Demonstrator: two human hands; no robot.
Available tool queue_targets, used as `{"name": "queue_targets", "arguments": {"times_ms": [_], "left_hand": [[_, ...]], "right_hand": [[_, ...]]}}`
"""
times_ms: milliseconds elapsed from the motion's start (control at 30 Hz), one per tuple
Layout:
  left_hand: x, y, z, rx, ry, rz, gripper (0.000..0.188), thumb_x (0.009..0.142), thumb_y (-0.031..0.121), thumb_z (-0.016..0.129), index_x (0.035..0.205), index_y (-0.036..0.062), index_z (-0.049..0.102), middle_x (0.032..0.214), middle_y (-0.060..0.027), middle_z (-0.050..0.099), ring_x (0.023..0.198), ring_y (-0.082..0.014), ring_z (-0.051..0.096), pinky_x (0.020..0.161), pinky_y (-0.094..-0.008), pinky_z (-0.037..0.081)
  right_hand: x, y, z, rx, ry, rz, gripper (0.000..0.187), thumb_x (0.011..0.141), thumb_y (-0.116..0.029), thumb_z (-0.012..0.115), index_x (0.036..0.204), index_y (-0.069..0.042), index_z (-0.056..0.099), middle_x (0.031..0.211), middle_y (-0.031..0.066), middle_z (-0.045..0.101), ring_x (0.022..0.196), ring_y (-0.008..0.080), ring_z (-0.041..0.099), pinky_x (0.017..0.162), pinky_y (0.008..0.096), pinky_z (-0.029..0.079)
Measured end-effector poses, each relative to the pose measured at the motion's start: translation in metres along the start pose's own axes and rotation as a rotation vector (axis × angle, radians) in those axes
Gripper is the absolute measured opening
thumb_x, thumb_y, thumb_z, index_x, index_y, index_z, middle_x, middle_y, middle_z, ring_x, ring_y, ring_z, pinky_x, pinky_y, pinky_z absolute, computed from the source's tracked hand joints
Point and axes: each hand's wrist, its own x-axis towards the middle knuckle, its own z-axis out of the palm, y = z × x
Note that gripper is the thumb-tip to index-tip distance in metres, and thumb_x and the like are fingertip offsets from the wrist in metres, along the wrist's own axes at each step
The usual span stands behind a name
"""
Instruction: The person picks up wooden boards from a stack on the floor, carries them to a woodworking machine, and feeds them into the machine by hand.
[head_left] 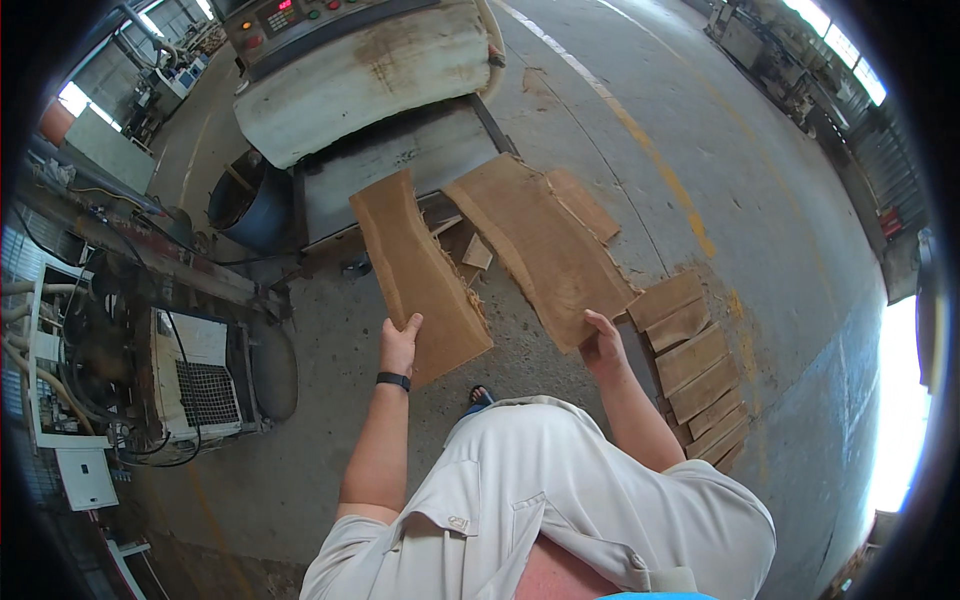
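My left hand [400,346] is closed on the near left edge of a curved wooden board [418,275], thumb on top. The board has a ragged right edge and is tilted up toward the machine. A wider curved wooden board [545,240] is in my right hand [603,343], gripped at its near right corner; most of those fingers are hidden beneath it. Its right edge is rough and splintered. The two boards are apart, with a gap between them. The far ends of both reach the front of the machine's flat metal bed [385,180].
A machine with a worn pale hood [370,85] and control panel stands ahead. Several wooden boards [695,365] are stacked to my right. Wood scraps [477,252] and another board [585,203] lie beyond the held pieces. A blue bin [262,205] and machinery [195,375] stand left.
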Motion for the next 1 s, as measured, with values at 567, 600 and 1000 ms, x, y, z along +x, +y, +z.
{"name": "queue_targets", "arguments": {"times_ms": [567, 600, 1000], "left_hand": [[0.132, -0.018, -0.079, 0.043, 0.137, -0.225, 0.047, 0.100, 0.027, 0.063, 0.129, -0.0093, 0.056, 0.127, -0.0231, 0.064, 0.115, -0.0335, 0.063, 0.097, -0.0428, 0.048], [0.142, -0.016, -0.076, 0.042, 0.140, -0.224, 0.047, 0.100, 0.027, 0.063, 0.129, -0.0093, 0.056, 0.127, -0.0231, 0.064, 0.115, -0.0335, 0.063, 0.097, -0.0428, 0.048], [0.254, 0.008, -0.092, 0.189, 0.268, -0.255, 0.056, 0.094, 0.031, 0.069, 0.132, -0.0083, 0.054, 0.130, -0.0250, 0.062, 0.117, -0.0336, 0.062, 0.099, -0.0419, 0.047]], "right_hand": [[0.147, 0.047, 0.129, -0.151, -0.005, -0.035, 0.047, 0.084, -0.009, 0.074, 0.128, -0.007, 0.057, 0.120, 0.0054, 0.067, 0.112, 0.0240, 0.065, 0.100, 0.0388, 0.050], [0.159, 0.043, 0.130, -0.152, -0.008, -0.033, 0.047, 0.084, -0.009, 0.074, 0.128, -0.007, 0.057, 0.120, 0.0054, 0.067, 0.112, 0.0240, 0.065, 0.100, 0.0388, 0.050], [0.259, 0.029, 0.204, -1.786, -0.363, -0.894, 0.076, 0.073, 0.009, 0.065, 0.144, -0.013, 0.052, 0.152, 0.0088, 0.048, 0.143, 0.0325, 0.039, 0.119, 0.0456, 0.029]]}}
